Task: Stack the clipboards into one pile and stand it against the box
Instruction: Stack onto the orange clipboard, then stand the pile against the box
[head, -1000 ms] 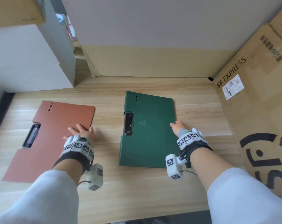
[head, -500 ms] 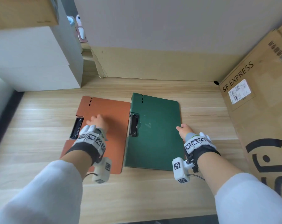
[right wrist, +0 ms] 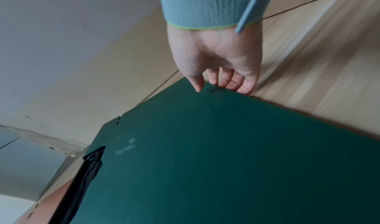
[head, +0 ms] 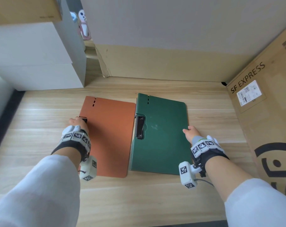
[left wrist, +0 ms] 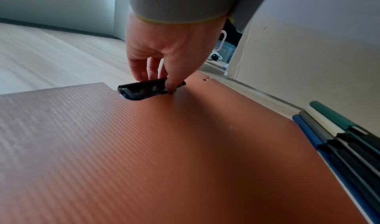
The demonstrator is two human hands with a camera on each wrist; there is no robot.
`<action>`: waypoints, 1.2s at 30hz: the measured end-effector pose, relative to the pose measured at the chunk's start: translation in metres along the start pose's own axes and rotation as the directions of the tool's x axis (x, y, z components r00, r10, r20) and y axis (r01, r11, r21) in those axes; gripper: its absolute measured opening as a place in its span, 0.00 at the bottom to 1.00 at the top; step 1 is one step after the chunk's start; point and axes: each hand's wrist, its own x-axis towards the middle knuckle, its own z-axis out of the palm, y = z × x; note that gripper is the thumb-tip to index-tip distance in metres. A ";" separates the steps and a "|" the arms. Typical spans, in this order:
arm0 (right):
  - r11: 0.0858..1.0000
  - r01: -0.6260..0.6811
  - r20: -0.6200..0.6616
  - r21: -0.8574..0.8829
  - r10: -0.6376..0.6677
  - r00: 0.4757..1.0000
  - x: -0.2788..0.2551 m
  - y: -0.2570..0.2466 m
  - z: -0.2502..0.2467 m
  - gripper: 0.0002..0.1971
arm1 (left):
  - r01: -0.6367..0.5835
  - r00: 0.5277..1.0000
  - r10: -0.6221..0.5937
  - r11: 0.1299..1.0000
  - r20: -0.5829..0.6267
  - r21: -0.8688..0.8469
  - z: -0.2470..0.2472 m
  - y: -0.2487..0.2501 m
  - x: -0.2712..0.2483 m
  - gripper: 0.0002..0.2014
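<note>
An orange clipboard lies flat on the wooden table, its right edge against a pile topped by a green clipboard. In the left wrist view the pile's edge shows blue, grey, white and green boards. My left hand pinches the orange board's black clip between thumb and fingers. My right hand grips the pile's right edge, thumb on the green top and the other fingers curled down over the side. The SF Express cardboard box stands at the right.
A white box stands at the back left, with a cardboard flap above it. A cardboard panel lines the back wall. Bare wood shows between the green pile and the box on the right.
The orange clipboard has slid right until it lies against the green pile. My left hand moved from the board's right side to its clip. The right hand stays on the pile's edge.
</note>
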 end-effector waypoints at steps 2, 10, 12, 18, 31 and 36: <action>1.000 -0.004 -0.005 -0.002 0.004 1.000 -0.001 0.000 0.000 0.26 | -0.008 1.000 0.007 0.997 -0.017 -0.076 0.003 -0.001 0.001 0.19; 1.000 -0.017 0.005 -0.011 0.018 1.000 -0.007 -0.006 -0.002 0.26 | -0.088 0.996 0.072 0.905 -0.054 -0.417 -0.019 -0.016 0.015 0.21; 1.000 -0.016 0.010 -0.016 0.016 1.000 -0.009 -0.007 -0.003 0.26 | -0.096 0.995 0.076 0.886 -0.063 -0.454 -0.034 -0.023 0.015 0.20; 0.998 -0.013 0.026 -0.056 0.015 1.000 -0.017 -0.012 -0.008 0.27 | -0.179 0.984 0.143 0.828 -0.109 -0.532 -0.069 -0.006 -0.007 0.20; 0.987 -0.059 0.103 0.149 0.044 0.994 -0.020 -0.007 -0.017 0.25 | -0.258 0.948 0.316 0.837 0.042 -0.483 -0.001 0.141 -0.097 0.24; 0.983 -0.054 0.124 0.176 0.033 0.992 -0.022 -0.003 -0.021 0.25 | -0.201 0.961 0.264 0.873 0.085 -0.445 0.011 0.164 -0.101 0.22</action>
